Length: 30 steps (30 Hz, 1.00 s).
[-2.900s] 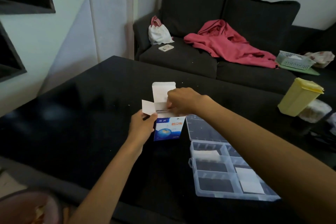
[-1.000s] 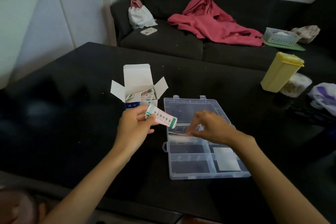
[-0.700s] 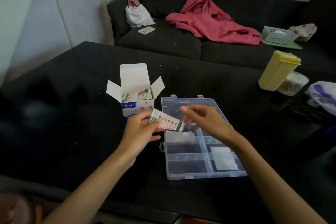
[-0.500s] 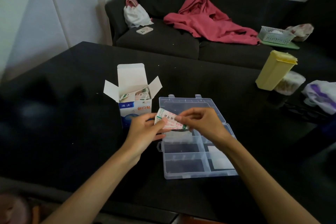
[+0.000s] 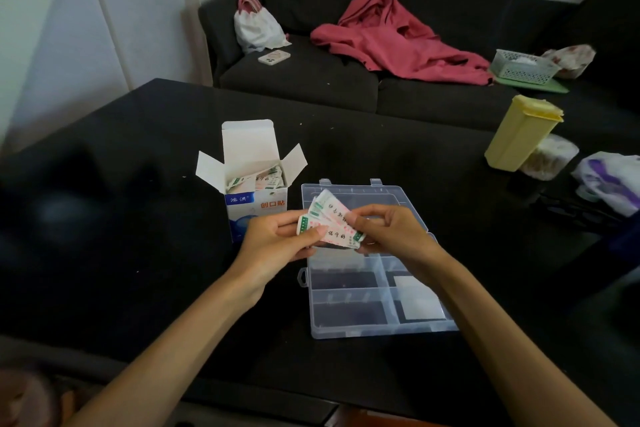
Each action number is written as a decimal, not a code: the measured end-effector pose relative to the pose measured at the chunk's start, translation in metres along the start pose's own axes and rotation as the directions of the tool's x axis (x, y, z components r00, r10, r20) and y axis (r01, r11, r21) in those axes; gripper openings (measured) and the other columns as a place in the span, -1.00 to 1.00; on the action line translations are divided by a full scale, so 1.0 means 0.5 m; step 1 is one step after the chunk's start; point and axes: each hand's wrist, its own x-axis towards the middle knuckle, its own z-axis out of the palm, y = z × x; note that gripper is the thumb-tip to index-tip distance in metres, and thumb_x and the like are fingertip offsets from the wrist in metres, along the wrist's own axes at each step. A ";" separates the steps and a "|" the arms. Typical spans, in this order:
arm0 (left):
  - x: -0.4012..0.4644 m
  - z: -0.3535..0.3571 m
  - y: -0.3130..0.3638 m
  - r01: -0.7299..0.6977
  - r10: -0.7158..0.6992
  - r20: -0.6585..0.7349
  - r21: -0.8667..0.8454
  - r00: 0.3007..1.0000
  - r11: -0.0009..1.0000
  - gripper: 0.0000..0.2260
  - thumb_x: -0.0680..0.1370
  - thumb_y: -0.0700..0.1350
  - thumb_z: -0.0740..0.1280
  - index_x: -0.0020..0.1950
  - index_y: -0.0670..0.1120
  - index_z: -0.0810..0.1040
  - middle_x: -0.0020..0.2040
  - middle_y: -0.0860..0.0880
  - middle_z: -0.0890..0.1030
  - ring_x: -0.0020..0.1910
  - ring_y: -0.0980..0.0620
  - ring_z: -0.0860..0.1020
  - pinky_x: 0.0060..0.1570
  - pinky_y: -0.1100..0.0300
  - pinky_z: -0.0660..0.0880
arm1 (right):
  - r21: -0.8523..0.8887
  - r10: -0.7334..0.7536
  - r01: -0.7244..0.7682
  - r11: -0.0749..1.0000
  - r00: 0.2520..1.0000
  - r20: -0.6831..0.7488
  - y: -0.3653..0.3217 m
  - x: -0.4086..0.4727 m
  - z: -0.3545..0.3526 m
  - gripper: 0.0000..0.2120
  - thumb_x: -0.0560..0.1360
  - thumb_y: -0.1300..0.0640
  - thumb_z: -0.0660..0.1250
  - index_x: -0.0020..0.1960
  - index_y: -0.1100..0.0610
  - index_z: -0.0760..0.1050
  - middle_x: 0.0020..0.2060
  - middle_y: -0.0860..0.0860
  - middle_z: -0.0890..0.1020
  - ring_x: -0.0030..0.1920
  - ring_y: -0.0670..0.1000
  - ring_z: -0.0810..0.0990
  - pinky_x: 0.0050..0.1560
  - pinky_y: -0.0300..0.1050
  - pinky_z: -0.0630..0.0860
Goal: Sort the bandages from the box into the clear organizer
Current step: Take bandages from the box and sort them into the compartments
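A small fan of wrapped bandages point(image 5: 331, 222) is held above the far half of the clear organizer point(image 5: 372, 288), between both hands. Half a second ago they sat together as one flat packet; now they are splayed apart, with at least two strips showing separate printed faces and green ends. The left hand point(image 5: 277, 246) pinches their left ends between thumb and curled fingers, and the right hand point(image 5: 388, 232) pinches the right ends, fingers bent around the edges. The right hand, which a second ago hovered low over the organizer's compartments, has risen to meet the left.

The organizer lies open on the black table point(image 5: 121, 253), its lid point(image 5: 388, 198) flat on the far side and the divided tray toward the person. White pads lie in the right-hand compartments; what sits in the compartment under the hands is hidden.

Just left of the organizer stands the bandage box point(image 5: 254, 204), upright, its top flaps spread open and more wrapped strips showing inside. It has stayed where it was.

Farther right on the table stand a yellow lidded container point(image 5: 521, 133), a clear tub point(image 5: 550, 163) touching it, and a white and purple bag point(image 5: 613, 180). Behind the table is a dark sofa point(image 5: 301, 87) with a pink garment point(image 5: 398, 42), a white drawstring bag point(image 5: 258, 28), a phone point(image 5: 274, 57) and a pale mesh basket point(image 5: 523, 66).
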 end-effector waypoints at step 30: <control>-0.007 -0.071 -0.006 -0.087 0.241 -0.194 0.580 0.951 0.810 -0.84 0.40 -0.03 0.47 -0.04 0.02 0.63 -0.04 0.07 0.67 -0.28 0.20 0.63 -0.29 0.27 0.57 | -0.807 -0.247 0.469 0.358 0.881 0.403 -0.004 0.052 -0.025 -0.82 0.46 0.05 0.39 0.03 0.06 0.64 -0.10 -0.06 0.62 -0.26 -0.21 0.47 -0.25 -0.50 0.36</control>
